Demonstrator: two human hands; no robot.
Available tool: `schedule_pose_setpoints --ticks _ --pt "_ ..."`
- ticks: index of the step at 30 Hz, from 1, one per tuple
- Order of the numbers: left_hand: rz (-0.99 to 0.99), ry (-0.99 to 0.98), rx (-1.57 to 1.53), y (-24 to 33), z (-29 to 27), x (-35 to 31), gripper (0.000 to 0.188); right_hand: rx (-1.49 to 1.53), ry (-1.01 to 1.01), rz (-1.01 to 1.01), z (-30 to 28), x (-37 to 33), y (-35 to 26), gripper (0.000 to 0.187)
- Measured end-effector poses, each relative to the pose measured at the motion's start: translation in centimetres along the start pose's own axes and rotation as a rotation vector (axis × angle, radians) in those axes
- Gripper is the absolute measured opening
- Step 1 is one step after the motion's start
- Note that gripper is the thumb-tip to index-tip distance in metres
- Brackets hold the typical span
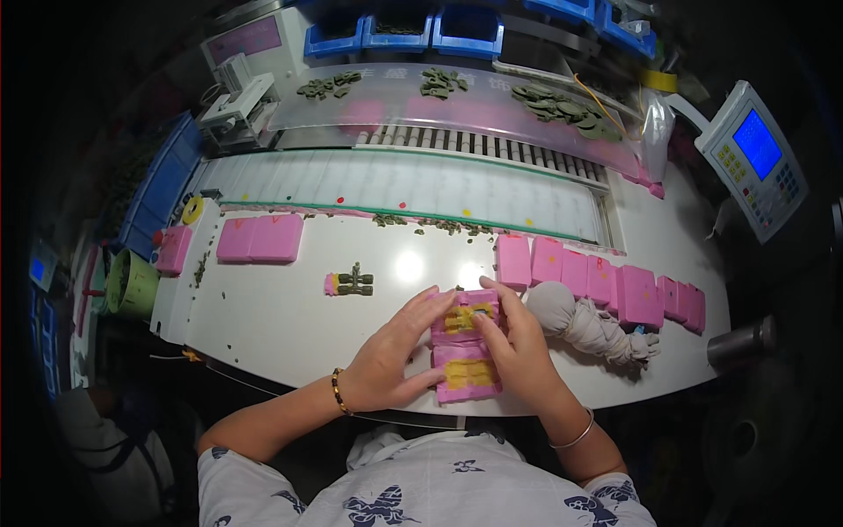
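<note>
A pink rubber mold [446,356] lies opened into two halves at the table's front edge, each with a yellow cavity. My left hand [393,350] grips its left side, fingers at the upper half and thumb at the lower half. On the right side my right hand [525,347] holds the upper half, its thumb pressing at the yellow cavity. Something small and dark shows by that thumb, too small to make out. Left of the hands sits a dark green wax-like casting [356,280] with a pink and yellow piece at its left end.
More closed pink molds [639,296] stand in a row at the right, behind a knotted white cloth bundle [587,318]. Two pink molds [261,239] lie at the left. Behind is a lit white panel [395,184]; a keypad display [753,156] stands at the right. Green crumbs are scattered about.
</note>
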State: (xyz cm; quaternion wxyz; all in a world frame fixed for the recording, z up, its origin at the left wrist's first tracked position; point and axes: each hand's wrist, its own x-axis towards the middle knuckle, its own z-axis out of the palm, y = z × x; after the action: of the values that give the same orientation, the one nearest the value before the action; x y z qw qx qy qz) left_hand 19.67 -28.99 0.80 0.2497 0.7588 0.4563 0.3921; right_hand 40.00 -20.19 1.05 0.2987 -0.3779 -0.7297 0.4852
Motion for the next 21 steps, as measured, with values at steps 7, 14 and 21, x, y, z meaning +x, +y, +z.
schedule_pose_setpoints --ticks 7,14,21 --pt "-0.416 0.262 -0.774 1.0 1.0 1.6 0.081 0.327 0.059 0.052 0.6 -1.0 -0.3 0.02" --pt "-0.533 0.126 -0.915 1.6 2.4 2.9 0.023 0.556 0.089 0.023 0.2 -2.2 -2.2 0.019" --pt "-0.647 0.204 -1.246 3.8 2.2 4.1 0.025 0.253 0.139 -0.215 0.0 -3.2 -2.0 0.027"
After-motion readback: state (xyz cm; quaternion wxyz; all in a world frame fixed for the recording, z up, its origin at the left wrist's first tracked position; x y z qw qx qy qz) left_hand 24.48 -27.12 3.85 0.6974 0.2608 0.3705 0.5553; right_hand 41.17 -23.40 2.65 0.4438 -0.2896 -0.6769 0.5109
